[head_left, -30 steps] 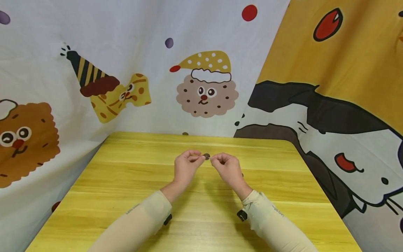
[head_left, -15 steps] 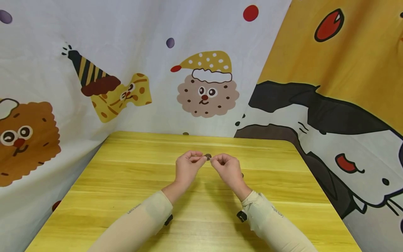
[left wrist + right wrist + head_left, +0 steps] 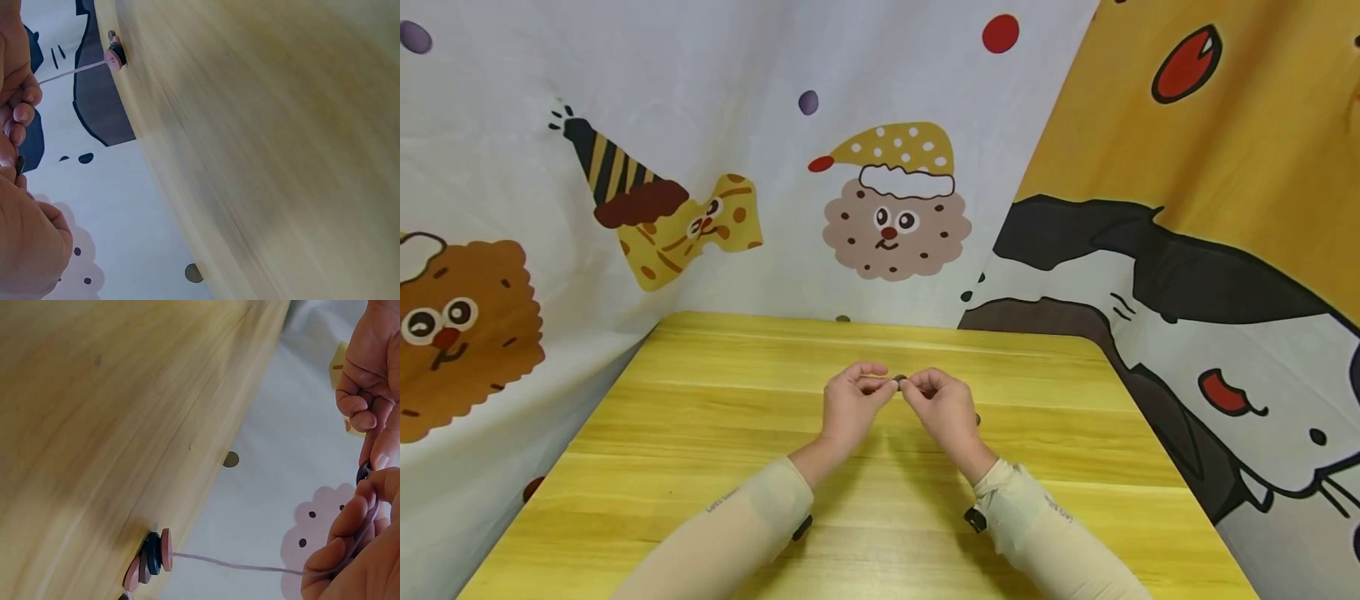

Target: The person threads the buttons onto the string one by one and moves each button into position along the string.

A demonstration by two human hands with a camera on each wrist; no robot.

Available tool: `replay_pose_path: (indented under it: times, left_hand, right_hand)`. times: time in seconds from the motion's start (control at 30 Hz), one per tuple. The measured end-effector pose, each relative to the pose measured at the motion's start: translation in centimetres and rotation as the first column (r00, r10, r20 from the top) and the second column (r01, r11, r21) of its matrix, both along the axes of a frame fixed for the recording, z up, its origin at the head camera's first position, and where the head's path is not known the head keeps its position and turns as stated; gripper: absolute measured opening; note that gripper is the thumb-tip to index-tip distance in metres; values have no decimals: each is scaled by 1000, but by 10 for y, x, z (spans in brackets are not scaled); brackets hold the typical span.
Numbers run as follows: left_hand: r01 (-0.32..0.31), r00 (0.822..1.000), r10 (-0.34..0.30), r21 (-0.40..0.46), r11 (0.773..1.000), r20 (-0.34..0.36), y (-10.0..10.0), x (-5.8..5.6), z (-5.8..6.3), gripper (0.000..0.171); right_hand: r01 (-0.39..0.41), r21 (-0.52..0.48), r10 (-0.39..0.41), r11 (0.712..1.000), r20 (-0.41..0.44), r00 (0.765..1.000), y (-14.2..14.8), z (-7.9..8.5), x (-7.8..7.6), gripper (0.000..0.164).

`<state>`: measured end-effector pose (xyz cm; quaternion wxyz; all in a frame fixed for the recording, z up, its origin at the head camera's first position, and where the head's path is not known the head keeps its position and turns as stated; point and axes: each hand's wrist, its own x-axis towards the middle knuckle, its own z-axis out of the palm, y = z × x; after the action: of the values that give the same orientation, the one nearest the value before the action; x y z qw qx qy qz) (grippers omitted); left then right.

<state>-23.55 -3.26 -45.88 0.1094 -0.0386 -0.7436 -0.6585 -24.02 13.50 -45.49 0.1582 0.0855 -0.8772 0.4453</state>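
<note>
Close together over the table, both hands meet at a small dark button [image 3: 901, 381]. My left hand [image 3: 850, 404] pinches the button between thumb and fingertip, its edge showing dark [image 3: 363, 472] in the right wrist view. My right hand [image 3: 943, 408] holds a thin purple cord [image 3: 234, 565], with its fingertips right at the button. From the right hand the cord runs to several strung buttons, with a pink button [image 3: 166, 549] foremost and a dark teal button [image 3: 154, 553] behind it. The cord's tip is hidden by the fingers.
The wooden table [image 3: 700, 400] lies under both hands, its far edge close to a printed cloth backdrop [image 3: 760, 283]. Black camera mounts [image 3: 976, 517] sit under the wrists. The strung buttons hang beneath the right hand, mostly hidden in the head view.
The gap between the hands has narrowed, and the right fingertips now meet the button. More of the button's face showed earlier; both hands have come slightly nearer to me.
</note>
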Motion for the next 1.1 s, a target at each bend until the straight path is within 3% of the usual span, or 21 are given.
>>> replay_pose_path:
  times: [0.17, 0.27, 0.37, 0.47, 0.57, 0.73, 0.93, 1.1]
  left_hand:
    - [-5, 1000, 5, -12, 1000, -12, 0, 1, 0, 19]
    - [17, 1000, -17, -11, 1000, 0, -2, 1, -1, 20]
    - [80, 995, -80, 13, 997, 57, -6, 0, -3, 21]
    - [145, 979, -150, 39, 989, 140, -12, -3, -5, 25]
    - [196, 951, -206, 66, 978, 229, -16, -6, -4, 28]
    - [257, 918, -274, 95, 962, 287, -21, -11, -1, 32]
    - [276, 915, -296, 111, 955, 274, -23, -11, 3, 31]
    - [237, 937, -249, 79, 968, 246, -21, -10, 4, 30]
  right_hand:
    - [12, 88, -11, 996, -16, 1000, 1, -2, 0, 15]
    - [-61, 88, 59, 994, 25, 998, 4, -1, -2, 15]
    - [-136, 80, 133, 987, 48, 990, 8, -1, -3, 11]
    - [-188, 112, 191, 976, -11, 982, 12, -2, -4, 9]
    - [-233, 178, 253, 956, -101, 962, 13, -4, -5, 9]
    - [-259, 240, 302, 936, -163, 939, 14, -6, -6, 9]
    - [-250, 249, 292, 936, -151, 944, 13, -8, -5, 11]
    - [-270, 178, 279, 946, -28, 960, 11, -6, -4, 19]
